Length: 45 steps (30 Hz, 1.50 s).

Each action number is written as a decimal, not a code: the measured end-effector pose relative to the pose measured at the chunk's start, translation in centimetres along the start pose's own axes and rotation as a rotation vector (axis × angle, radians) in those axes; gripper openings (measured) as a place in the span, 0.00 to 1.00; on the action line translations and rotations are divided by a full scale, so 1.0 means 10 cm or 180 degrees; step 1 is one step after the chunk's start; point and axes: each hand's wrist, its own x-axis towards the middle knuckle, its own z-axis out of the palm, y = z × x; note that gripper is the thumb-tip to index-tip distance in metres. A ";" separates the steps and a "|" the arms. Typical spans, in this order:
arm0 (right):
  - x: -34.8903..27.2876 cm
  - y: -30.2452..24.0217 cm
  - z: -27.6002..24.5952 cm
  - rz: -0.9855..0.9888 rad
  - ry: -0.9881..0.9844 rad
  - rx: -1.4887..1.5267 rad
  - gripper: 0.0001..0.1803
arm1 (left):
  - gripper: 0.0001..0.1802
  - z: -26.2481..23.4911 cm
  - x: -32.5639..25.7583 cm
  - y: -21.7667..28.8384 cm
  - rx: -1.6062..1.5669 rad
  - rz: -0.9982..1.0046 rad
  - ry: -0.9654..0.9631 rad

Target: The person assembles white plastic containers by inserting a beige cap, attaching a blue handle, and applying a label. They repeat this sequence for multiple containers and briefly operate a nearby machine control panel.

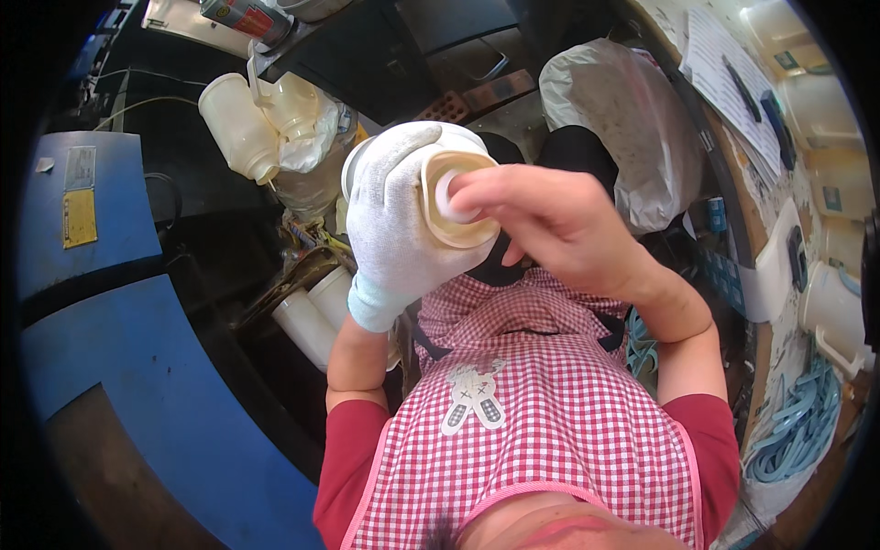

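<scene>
1. The left hand (394, 215), in a white knit glove, was wrapped around a cream plastic container (456, 197), held up in front of the chest.
2. The bare right hand (541, 215) pressed its fingertips (467, 188) closed on a small white cap (451, 194) at the container's open end.
3. Below lay a red-and-white checked apron (541, 431).
4. Similar cream jugs (240, 124) hung at upper left, near a blue machine (137, 367).
5. A plastic bag (623, 119) sat behind the hands.
</scene>
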 end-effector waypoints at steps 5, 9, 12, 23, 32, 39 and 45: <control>-0.17 -0.04 0.31 -0.0678 0.0233 -0.1970 0.18 | 0.44 0.05 -0.11 0.20 0.0120 0.0259 0.0251; -0.21 -0.04 0.40 -0.1111 0.0457 -0.2606 0.16 | 0.44 0.07 -0.14 0.20 0.0197 0.0300 0.0424; -0.20 -0.09 0.36 -0.1193 0.0326 -0.2870 0.16 | 0.44 0.04 -0.14 0.19 0.0148 0.0306 0.0392; -0.21 0.05 0.21 -0.1733 0.0431 -0.3169 0.07 | 0.44 0.01 -0.16 0.36 0.0361 0.0345 0.0158; -0.12 0.10 0.14 -0.1623 0.0230 -0.3050 0.05 | 0.45 0.01 -0.06 0.52 0.0386 0.0458 0.0098; -0.30 -0.26 -0.25 -0.0858 -0.1140 -0.2354 0.05 | 0.44 0.12 -0.09 0.52 0.0139 0.0462 -0.0193; -0.50 -0.25 -0.25 -0.0676 -0.1065 -0.2622 0.07 | 0.43 0.21 0.04 0.59 0.0025 0.0682 -0.0468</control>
